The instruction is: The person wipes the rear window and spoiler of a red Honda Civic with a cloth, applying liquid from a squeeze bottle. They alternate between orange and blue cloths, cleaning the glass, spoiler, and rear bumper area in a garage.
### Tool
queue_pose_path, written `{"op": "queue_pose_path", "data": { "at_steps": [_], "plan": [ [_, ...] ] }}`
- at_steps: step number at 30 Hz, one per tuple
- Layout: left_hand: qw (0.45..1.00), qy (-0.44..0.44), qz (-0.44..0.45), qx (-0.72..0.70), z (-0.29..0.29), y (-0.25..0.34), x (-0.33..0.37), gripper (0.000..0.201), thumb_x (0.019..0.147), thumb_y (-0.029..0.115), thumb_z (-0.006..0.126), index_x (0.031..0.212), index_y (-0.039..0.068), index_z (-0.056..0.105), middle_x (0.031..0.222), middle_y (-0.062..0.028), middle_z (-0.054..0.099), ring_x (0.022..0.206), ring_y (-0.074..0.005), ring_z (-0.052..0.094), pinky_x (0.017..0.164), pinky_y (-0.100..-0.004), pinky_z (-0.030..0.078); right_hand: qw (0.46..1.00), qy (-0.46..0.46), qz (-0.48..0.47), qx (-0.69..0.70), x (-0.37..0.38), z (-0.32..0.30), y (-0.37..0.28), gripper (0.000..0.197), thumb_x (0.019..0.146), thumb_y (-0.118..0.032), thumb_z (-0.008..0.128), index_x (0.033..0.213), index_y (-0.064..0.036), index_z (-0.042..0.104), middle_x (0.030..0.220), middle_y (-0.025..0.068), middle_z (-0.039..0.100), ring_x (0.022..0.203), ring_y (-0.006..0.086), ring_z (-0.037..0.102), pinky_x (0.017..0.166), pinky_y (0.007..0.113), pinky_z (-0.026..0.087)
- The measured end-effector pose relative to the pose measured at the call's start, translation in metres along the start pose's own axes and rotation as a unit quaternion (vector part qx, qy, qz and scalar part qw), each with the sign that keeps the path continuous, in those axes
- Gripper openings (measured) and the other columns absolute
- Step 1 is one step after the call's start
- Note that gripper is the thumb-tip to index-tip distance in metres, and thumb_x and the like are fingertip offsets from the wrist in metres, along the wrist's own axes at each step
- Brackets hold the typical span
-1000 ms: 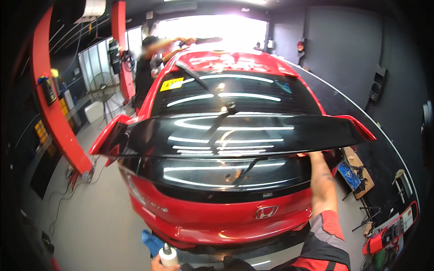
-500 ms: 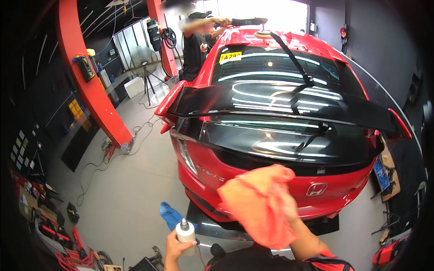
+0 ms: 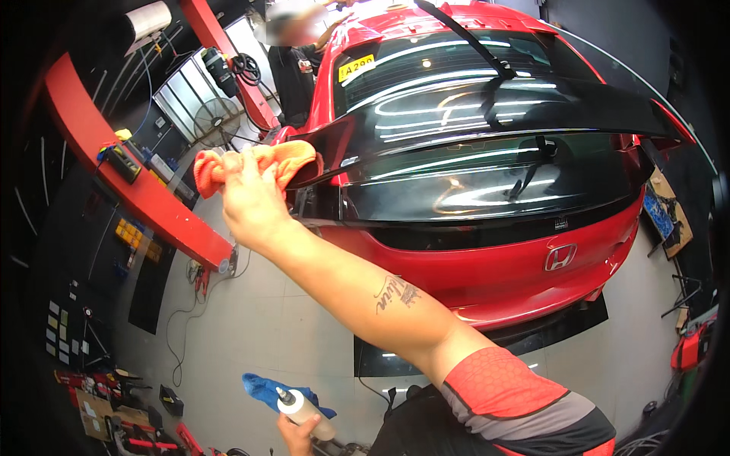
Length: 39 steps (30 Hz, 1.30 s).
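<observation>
My right hand [image 3: 255, 204] is closed on a bunched orange cloth [image 3: 293, 158], with the arm stretched across to the left. The cloth is at the left end of the glossy black rear spoiler [image 3: 426, 114] of a red car [image 3: 464, 277]; its underside is hidden, so I cannot tell how much of it touches. Low in the picture, my left hand [image 3: 295, 438] grips a white squeeze bottle [image 3: 300, 414] with a dark pointed cap, tilted to the left. Behind the bottle shows a blue cloth [image 3: 261, 387]; whether that hand holds it too is hidden.
Another person [image 3: 293, 83] stands by the car's far left side. A red post [image 3: 141, 178] rises at left, near a standing fan [image 3: 215, 118]. Cables [image 3: 182, 334] run over the floor. Boxes and tools lie at lower left, and a wooden board [image 3: 671, 216] stands at right.
My right hand has carried the orange cloth from the car's rear panel up and left to the spoiler's end, bunching it. My left hand and bottle have dropped slightly. The view has shifted.
</observation>
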<state>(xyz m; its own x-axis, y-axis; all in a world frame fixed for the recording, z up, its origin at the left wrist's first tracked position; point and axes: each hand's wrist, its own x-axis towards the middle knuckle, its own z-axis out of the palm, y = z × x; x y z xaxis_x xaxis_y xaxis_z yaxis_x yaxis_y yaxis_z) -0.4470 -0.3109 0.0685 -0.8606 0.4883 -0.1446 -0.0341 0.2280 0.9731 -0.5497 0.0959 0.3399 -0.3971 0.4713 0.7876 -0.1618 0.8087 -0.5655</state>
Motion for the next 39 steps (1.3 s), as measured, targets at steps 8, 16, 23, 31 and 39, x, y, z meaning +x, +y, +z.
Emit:
{"op": "queue_pose_path", "data": {
  "at_steps": [8, 16, 23, 31, 39],
  "plan": [
    [0.999, 0.031, -0.017, -0.036, 0.019, 0.009, -0.026, 0.072, 0.073, 0.007, 0.079, 0.140, -0.005, 0.055, 0.125, -0.0163, 0.067, 0.111, -0.0296, 0.067, 0.099, -0.0416, 0.055, 0.947, -0.153, 0.283, 0.010, 0.092, 0.004, 0.012, 0.061, 0.085, -0.013, 0.073, 0.135, 0.0046, 0.043, 0.143, 0.0309, 0.047, 0.130, 0.0479, 0.055, 0.106, 0.055, 0.049],
    [0.998, 0.053, -0.013, -0.032, 0.008, 0.010, -0.076, 0.078, 0.073, 0.008, 0.077, 0.145, -0.004, 0.049, 0.131, -0.0192, 0.062, 0.117, -0.0326, 0.065, 0.103, -0.0439, 0.053, 0.902, -0.233, 0.301, -0.204, 0.137, 0.028, 0.051, 0.072, 0.084, -0.027, 0.080, 0.149, -0.0089, 0.055, 0.158, 0.0300, 0.039, 0.142, 0.0622, 0.034, 0.107, 0.070, 0.041],
    [0.989, 0.098, -0.014, -0.111, 0.020, 0.067, -0.072, 0.057, 0.068, 0.002, 0.080, 0.122, -0.006, 0.062, 0.104, -0.0149, 0.071, 0.093, -0.0263, 0.072, 0.089, -0.0412, 0.058, 0.931, -0.229, -0.072, 0.276, -0.130, -0.055, -0.058, 0.046, 0.081, -0.003, 0.067, 0.124, 0.0001, 0.051, 0.121, 0.0223, 0.053, 0.107, 0.0450, 0.062, 0.084, 0.052, 0.053],
    [0.997, 0.066, -0.046, 0.013, 0.009, 0.075, -0.030, 0.064, 0.062, 0.011, 0.083, 0.121, -0.003, 0.062, 0.105, -0.0121, 0.070, 0.094, -0.0253, 0.069, 0.090, -0.0386, 0.054, 0.784, -0.252, 0.397, 0.406, -0.259, -0.085, 0.030, 0.044, 0.094, -0.013, 0.057, 0.137, -0.0064, 0.054, 0.106, 0.0208, 0.073, 0.104, 0.0370, 0.071, 0.090, 0.043, 0.054],
    [0.998, 0.006, -0.060, 0.027, 0.036, 0.083, -0.019, 0.064, 0.063, 0.006, 0.085, 0.122, -0.004, 0.063, 0.108, -0.0119, 0.071, 0.098, -0.0254, 0.070, 0.093, -0.0391, 0.054, 0.819, 0.001, 0.390, 0.420, -0.210, -0.061, 0.074, 0.053, 0.097, -0.013, 0.062, 0.145, 0.0050, 0.048, 0.132, 0.0173, 0.064, 0.125, 0.0243, 0.060, 0.108, 0.037, 0.045]
  ]
}}
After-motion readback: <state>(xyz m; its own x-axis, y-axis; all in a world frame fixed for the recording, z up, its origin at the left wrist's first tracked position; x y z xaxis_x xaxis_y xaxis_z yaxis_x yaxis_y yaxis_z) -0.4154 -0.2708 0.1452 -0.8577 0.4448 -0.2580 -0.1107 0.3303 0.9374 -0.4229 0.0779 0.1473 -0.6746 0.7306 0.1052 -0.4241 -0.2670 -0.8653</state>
